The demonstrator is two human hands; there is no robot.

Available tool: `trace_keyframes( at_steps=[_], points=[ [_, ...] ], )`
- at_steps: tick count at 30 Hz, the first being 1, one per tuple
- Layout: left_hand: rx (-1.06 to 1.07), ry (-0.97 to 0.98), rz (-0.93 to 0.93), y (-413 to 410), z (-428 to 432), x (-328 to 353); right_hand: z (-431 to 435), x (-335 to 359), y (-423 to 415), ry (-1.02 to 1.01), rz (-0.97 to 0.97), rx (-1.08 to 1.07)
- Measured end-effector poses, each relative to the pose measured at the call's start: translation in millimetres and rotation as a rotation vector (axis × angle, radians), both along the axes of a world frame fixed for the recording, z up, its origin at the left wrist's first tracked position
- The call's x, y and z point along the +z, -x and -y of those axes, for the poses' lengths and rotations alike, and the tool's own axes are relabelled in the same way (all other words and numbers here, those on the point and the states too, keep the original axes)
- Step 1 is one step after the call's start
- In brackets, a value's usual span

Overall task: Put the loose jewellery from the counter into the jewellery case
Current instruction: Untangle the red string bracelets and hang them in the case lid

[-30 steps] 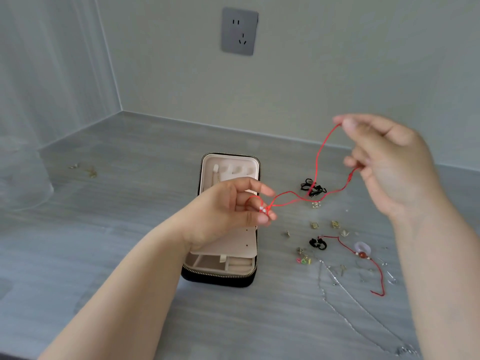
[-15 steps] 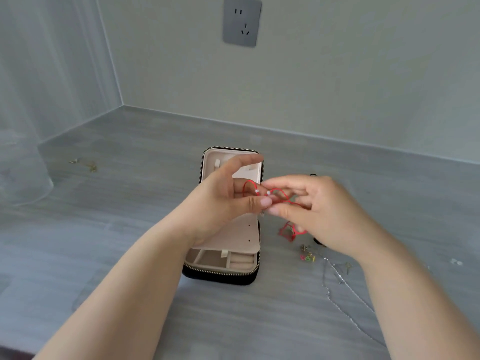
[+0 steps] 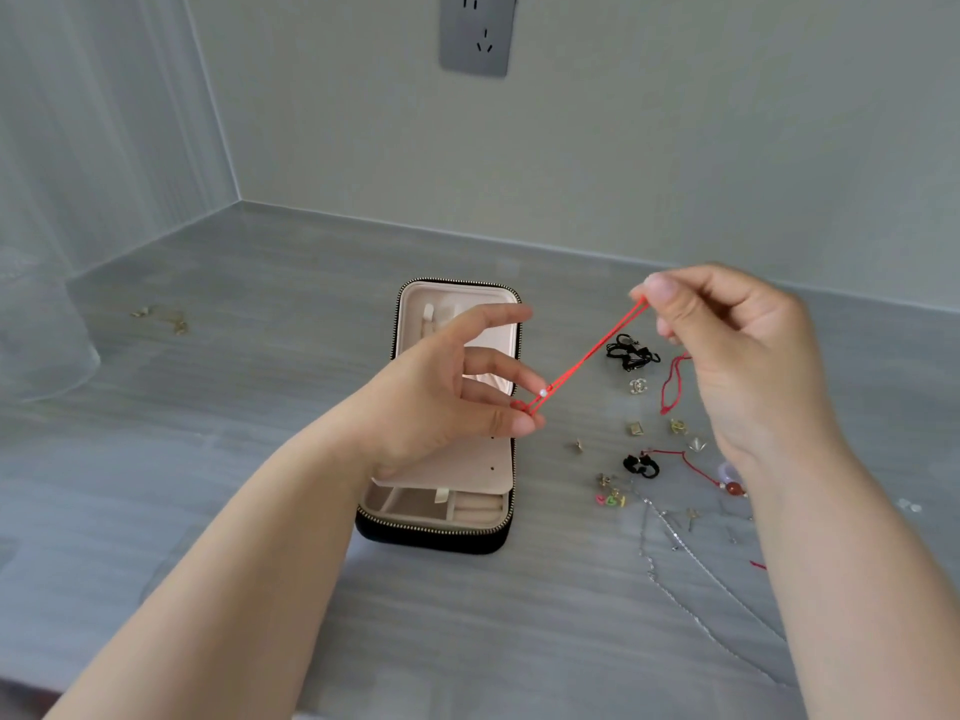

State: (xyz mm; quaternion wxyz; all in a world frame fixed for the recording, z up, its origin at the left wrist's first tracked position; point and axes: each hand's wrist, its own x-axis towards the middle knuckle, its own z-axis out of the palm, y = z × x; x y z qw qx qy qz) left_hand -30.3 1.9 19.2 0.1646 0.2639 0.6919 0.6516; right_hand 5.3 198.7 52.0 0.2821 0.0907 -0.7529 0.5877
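Two hands stretch a doubled red cord [image 3: 587,357] taut above the counter [image 3: 249,418]. The left hand [image 3: 452,402] pinches its beaded end and the right hand [image 3: 737,356] pinches the other. The left hand partly hides the open case [image 3: 431,537]. To the case's right lie earrings [image 3: 638,386], black ties [image 3: 631,351] and a silver chain [image 3: 701,570]. A socket [image 3: 477,33] is on the wall.

Both hands are raised above the grey counter [image 3: 208,433]. The left hand [image 3: 441,402] pinches one end of a red cord [image 3: 587,356], doubled and pulled straight; the right hand [image 3: 743,356] pinches the other end. A small white bead sits at the left-hand end. The jewellery case [image 3: 441,535] lies open beneath the left hand. At its 3 o'clock lie black hair ties [image 3: 631,350], small gold pieces and a silver chain [image 3: 675,535]. A wall socket [image 3: 475,33] is at 12 o'clock.
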Motion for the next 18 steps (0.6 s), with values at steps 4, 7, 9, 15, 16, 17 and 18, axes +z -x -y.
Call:
trace_keyframes(
  at_steps=[4,7,9,15,16,17,18],
  points=[
    [-0.002,0.004,0.016,1.0,-0.5,-0.2,-6.9,4.7,0.4,0.067,-0.096,-0.019],
    [0.001,0.019,0.001,2.2,-0.9,-0.6,-8.7,5.8,1.1,0.066,-0.107,-0.004],
    [0.014,0.036,-0.015,2.4,-0.9,-0.8,-7.8,5.5,1.5,0.087,-0.109,-0.007],
    [0.060,0.005,-0.041,3.0,-0.8,-0.5,-13.9,7.0,1.9,0.326,-0.103,0.102],
    [0.079,-0.021,-0.046,3.0,-1.0,-0.3,-14.6,6.0,2.3,0.305,-0.081,0.094],
    [0.101,-0.047,-0.053,2.8,-1.2,0.1,-15.2,4.3,3.2,0.243,-0.050,0.065],
    [0.123,-0.071,-0.061,2.6,-1.4,0.4,-15.1,2.1,4.1,0.137,-0.011,0.023]
  ],
)
